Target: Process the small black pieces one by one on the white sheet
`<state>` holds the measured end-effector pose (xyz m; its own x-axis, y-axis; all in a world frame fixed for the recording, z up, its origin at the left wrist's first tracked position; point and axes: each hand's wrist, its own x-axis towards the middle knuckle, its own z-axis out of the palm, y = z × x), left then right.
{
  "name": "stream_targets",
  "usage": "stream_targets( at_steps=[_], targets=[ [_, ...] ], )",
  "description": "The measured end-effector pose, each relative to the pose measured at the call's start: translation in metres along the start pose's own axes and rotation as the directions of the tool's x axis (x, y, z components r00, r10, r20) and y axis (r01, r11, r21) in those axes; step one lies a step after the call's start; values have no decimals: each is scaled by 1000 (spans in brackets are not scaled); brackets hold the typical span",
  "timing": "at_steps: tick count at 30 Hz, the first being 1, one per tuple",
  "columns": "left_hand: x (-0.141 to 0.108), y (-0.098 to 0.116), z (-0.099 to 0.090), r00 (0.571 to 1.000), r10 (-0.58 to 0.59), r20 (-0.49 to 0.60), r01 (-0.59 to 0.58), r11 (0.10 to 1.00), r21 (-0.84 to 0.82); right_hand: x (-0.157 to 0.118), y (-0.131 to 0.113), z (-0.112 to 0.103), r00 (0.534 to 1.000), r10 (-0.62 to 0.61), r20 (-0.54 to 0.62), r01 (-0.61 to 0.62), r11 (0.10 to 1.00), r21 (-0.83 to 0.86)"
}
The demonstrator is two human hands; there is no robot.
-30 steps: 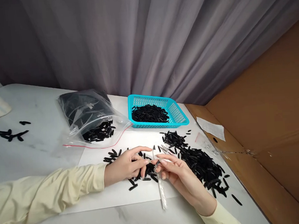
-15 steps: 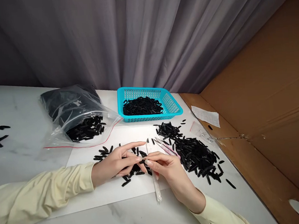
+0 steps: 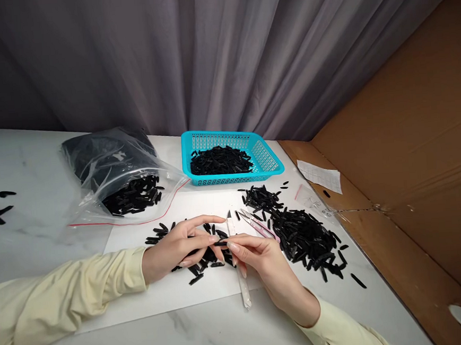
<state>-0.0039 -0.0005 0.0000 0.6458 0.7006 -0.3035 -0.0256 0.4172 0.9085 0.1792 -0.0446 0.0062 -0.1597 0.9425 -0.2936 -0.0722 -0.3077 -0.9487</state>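
A small, narrow black strip [image 3: 220, 243] is held between my two hands, above a sheet of white paper [image 3: 145, 301]. My left hand [image 3: 182, 246] grips the strip's left end by thumb and fingers, its index finger stretched out past it. The right end is pinched by thumb and index of my right hand [image 3: 263, 257]. Beneath the hands lie loose black strips [image 3: 201, 276], partly covered. A craft knife with a white wrapped handle [image 3: 244, 288] lies under my right fingers, blade pointing away. Just beyond are pink-handled thread snips [image 3: 261, 227].
A blue basket [image 3: 234, 178] holding black strips stands at the back. To its left lies an open clear zip bag [image 3: 110, 166] of strips. Piles of strips [image 3: 307, 238] lie right, beside a small clear bag [image 3: 312, 200]. A cardboard wall [image 3: 423, 141] borders the table's right side.
Both hands stay nearly in place, with small finger shifts; the strip between them now shows more plainly. The whole view has shifted slightly.
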Motion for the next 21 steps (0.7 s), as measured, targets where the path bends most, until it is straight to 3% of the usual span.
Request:
stream_targets(
  at_steps=[6,15,21],
  targets=[
    [1,0,0,1000,-2,23,3,999,-46,-1,5,1,999,-40,-25,40,999,-8],
    [1,2,2,1000,-13,25,13,1000,-23,-7,6,6,958,-277,-68,262,949,-177],
    [0,1,2,999,1,47,-2,1000,2,-8,7,5,938,-343,-46,321,911,-260]
  ],
)
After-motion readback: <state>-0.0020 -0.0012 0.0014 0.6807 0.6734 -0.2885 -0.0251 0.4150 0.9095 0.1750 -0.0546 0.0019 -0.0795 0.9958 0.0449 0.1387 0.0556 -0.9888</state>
